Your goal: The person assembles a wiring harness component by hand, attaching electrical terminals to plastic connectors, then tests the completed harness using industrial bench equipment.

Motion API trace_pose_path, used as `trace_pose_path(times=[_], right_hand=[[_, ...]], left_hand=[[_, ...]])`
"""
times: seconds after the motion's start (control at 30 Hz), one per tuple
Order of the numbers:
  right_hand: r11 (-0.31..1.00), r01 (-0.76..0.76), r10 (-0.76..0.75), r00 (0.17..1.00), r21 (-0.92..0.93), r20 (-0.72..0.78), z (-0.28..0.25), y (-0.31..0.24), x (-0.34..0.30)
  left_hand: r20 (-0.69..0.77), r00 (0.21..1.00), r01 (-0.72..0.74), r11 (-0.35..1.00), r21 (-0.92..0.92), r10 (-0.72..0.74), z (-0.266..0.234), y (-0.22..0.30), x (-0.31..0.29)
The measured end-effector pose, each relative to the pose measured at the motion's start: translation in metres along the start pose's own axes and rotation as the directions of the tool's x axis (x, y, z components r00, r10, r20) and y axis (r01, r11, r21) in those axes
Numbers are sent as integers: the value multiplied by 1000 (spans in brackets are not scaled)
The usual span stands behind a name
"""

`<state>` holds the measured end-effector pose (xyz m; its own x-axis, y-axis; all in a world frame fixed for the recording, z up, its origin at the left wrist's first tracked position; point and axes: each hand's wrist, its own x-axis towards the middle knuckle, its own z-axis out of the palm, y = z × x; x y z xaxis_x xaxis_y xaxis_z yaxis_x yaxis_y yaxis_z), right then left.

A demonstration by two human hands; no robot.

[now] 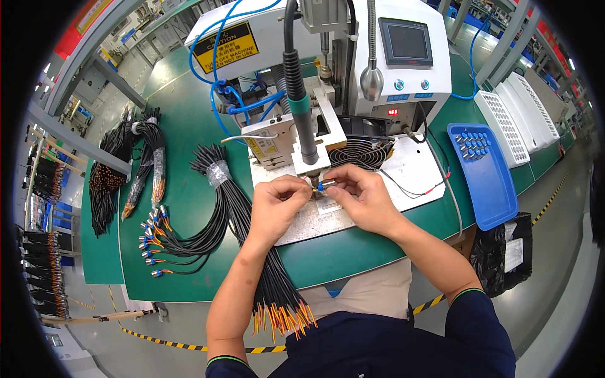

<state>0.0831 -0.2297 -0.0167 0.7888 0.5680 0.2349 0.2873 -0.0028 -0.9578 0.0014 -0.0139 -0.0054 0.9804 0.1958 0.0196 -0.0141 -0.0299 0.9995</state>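
Note:
Both my hands meet at the front of a white bench machine [394,82], below its upright dark nozzle. My right hand [362,196] pinches a small blue and silver round connector [325,185] between thumb and fingers. Close beside it, my left hand [279,205] is closed in a pinch on a thin wire, mostly covered by the fingertips. A thick bundle of black cables [236,205] runs under my left forearm, its orange and yellow wire ends [280,315] hanging at the table's front edge. Several cables with blue and silver connectors [151,236] fan out to the left.
On the right lies a blue tray [495,198] holding several loose connectors [472,145], beside white perforated racks [504,123]. A black bag-lined bin [501,264] stands below. More black cable bundles [113,173] lie on the green table [179,280] at left. A flexible-necked lamp [372,82] hangs ahead.

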Motion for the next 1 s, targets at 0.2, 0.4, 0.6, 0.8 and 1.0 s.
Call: trace_pose_path(times=[0.2,0.4,0.6,0.8,1.0], right_hand=[[1000,4,-4,1000,0,0,0,0,0],[1000,-1,1,1000,3,2,0,-1,0],[1000,2,-2,1000,1,2,0,-1,0],[1000,-4,4,1000,5,7,0,-3,0],[1000,-14,14,1000,15,4,1,-4,0]], left_hand=[[-4,1000,12,1000,0,-12,0,1,0],[-4,1000,13,1000,-9,-13,0,1,0],[-15,1000,21,999,-31,-22,-1,-3,0],[-9,1000,22,999,-32,-23,0,-2,-1],[9,1000,22,999,-30,-22,-2,-3,0]])
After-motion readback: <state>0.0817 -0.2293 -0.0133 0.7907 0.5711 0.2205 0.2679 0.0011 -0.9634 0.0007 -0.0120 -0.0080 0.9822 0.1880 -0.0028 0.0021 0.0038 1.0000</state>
